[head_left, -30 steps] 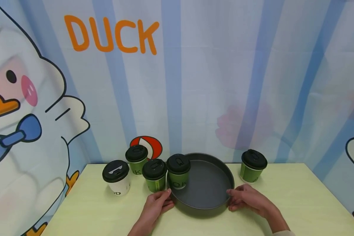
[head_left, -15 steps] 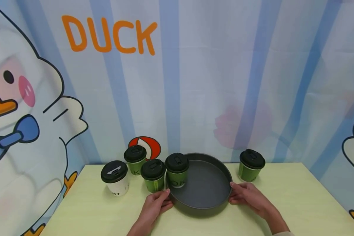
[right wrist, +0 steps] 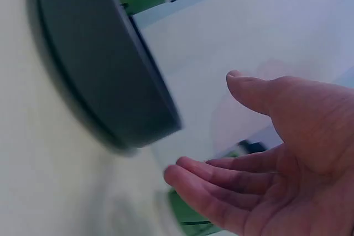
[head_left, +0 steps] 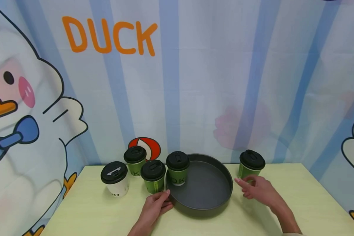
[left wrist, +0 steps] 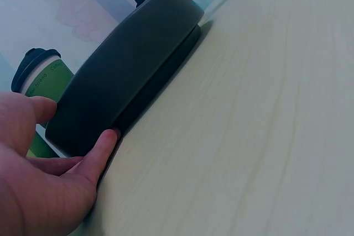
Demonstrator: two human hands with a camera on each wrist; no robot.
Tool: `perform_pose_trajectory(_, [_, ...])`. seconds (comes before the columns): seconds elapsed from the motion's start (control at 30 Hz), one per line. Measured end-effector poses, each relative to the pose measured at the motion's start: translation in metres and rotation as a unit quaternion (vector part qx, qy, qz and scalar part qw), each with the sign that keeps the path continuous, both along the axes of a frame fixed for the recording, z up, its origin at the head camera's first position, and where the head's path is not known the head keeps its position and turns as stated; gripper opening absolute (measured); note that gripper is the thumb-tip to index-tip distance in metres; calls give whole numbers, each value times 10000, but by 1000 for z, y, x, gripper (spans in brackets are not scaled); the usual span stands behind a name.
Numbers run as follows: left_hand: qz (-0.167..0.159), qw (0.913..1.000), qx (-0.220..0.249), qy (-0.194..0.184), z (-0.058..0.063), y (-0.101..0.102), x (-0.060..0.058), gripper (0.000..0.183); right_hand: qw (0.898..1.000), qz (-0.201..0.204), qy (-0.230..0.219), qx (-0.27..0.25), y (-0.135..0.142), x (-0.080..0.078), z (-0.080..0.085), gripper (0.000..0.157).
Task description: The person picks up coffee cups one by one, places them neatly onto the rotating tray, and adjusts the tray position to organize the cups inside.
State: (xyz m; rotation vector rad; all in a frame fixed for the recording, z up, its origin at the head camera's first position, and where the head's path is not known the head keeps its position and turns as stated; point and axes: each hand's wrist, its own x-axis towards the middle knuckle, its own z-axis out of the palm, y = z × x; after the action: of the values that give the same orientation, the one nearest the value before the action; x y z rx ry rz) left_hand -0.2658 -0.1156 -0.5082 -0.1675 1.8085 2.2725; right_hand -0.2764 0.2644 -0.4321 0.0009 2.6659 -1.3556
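A dark grey round cake pan (head_left: 203, 193) lies on the pale table, with a green paper cup (head_left: 178, 177) with a black lid standing inside at its left. My left hand (head_left: 154, 208) grips the pan's left side; in the left wrist view its thumb (left wrist: 43, 109) is at the rim and its fingertips reach the lower edge. Off the pan's right side, my right hand (head_left: 259, 191) holds nothing, its thumb and fingers spread apart in the right wrist view. Just behind that hand is another green lidded cup (head_left: 250, 164), its lower part hidden by the hand.
Left of the pan stand a white cup (head_left: 116, 183) with a black lid and two green lidded cups, one in front (head_left: 154, 177) and one further back (head_left: 135, 160). A duck-print curtain (head_left: 200, 82) hangs behind the table (head_left: 85, 209).
My right hand has let go of the pan's right side and moved right, near the right-hand cup. The left hand keeps its grip. The cup inside the pan has shifted slightly backward.
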Motion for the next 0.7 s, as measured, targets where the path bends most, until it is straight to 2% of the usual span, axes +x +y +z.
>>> perform_pose_trajectory(0.13, [-2, 10000, 11, 9, -1, 0, 0, 56, 9908, -181, 720, 1131, 9, 7, 26, 76])
perform_pose_trajectory(0.23, [-11, 10000, -14, 42, 1, 0, 1, 57, 9780, -431, 1332, 1550, 12, 11, 37, 75])
perform_pose_trajectory(0.3, [-2, 10000, -39, 56, 1, 0, 1, 58, 9658, -696, 1812, 1719, 10, 11, 37, 74])
perform_pose_trajectory(0.4, [35, 10000, -38, 79, 2, 0, 2, 58, 9391, -1127, 2663, 1857, 6, 5, 31, 72])
perform_pose_trajectory(0.47, [44, 9999, -32, 92, 1, 0, 2, 58, 9179, -1367, 3208, 1896, 5, -3, 22, 72])
perform_pose_trajectory(0.57, [42, 9999, -39, 84, 0, 0, 2, 57, 8907, -1588, 3800, 1923, 6, -16, 6, 81])
perform_pose_trajectory(0.63, [38, 9999, -57, 92, 0, 0, 2, 57, 8825, -1654, 3969, 1905, 8, -24, -4, 90])
perform_pose_trajectory(0.7, [41, 9999, -75, 99, 1, -1, 2, 56, 8834, -1699, 3957, 1846, 10, -32, -12, 100])
